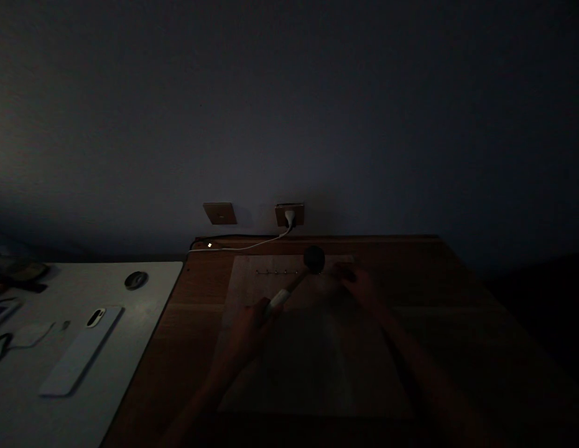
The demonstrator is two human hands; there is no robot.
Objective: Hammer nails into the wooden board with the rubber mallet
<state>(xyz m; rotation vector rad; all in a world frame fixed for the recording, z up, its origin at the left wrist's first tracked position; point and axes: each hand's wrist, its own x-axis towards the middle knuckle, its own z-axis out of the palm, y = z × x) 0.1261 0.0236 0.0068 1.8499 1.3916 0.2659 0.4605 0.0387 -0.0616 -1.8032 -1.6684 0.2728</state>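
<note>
I note a wooden table (186,348) bearing a board (308,361). Above it, a round-headed mallet (296,282) sits in my left hand's (252,323) closed grip; near its head, my right hand's (362,284) grip I cannot determine. Small nail-like pieces (276,272) line the board.

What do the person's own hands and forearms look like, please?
The left hand and right hand appear ungloved, and the slim forearms look bare, with no sleeve or cable visible. It is too dim to tell whether there are rings or small markings.
</note>
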